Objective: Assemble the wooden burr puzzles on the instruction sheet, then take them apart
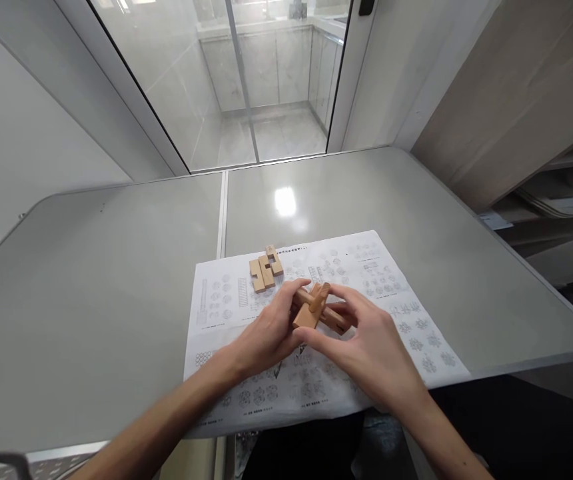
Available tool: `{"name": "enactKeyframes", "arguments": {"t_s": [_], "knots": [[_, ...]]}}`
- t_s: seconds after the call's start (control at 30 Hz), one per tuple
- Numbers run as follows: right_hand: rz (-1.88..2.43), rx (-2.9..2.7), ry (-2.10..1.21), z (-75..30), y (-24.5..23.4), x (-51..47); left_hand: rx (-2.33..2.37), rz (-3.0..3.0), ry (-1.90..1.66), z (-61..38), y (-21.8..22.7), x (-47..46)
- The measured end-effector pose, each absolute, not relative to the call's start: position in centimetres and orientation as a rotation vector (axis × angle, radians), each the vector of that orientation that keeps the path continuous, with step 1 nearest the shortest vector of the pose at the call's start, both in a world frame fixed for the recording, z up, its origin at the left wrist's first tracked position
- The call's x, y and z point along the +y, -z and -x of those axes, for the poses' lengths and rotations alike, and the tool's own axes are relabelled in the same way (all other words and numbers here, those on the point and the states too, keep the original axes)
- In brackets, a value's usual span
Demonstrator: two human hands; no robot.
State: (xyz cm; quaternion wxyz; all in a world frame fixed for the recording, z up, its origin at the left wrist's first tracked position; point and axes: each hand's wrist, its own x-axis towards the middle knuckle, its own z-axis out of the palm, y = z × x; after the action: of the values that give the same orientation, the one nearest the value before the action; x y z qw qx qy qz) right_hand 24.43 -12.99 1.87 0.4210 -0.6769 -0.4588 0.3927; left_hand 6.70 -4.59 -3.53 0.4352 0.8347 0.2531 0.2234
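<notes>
Both my hands grip a partly joined wooden puzzle (316, 308) of crossed notched bars, held just above a printed instruction sheet (401, 293). My left hand (266, 337) pinches its left side with thumb and fingers. My right hand (366, 347) wraps the right side, fingers curled over the bars. Several loose wooden pieces (265, 269) lie together on the sheet, just beyond my left hand.
The sheet lies on a grey folding table (116, 267) with a centre seam. Behind the table stands a glass sliding door (246, 80). Wooden shelving (541, 133) is at the right. The table's near edge runs under my forearms.
</notes>
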Motion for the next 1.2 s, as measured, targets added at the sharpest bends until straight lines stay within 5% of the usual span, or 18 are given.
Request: {"name": "enactKeyframes", "arguments": {"t_s": [0.73, 1.2], "knots": [[1.593, -1.227, -0.971, -26.0, 0.7, -14.4, 0.57, -1.897, -0.549, -7.2, 1.2, -3.4], [1.471, -1.472, -0.686, -24.8, -0.4, -12.7, 0.665, -1.632, -0.79, -6.4, 0.9, -2.7]]}}
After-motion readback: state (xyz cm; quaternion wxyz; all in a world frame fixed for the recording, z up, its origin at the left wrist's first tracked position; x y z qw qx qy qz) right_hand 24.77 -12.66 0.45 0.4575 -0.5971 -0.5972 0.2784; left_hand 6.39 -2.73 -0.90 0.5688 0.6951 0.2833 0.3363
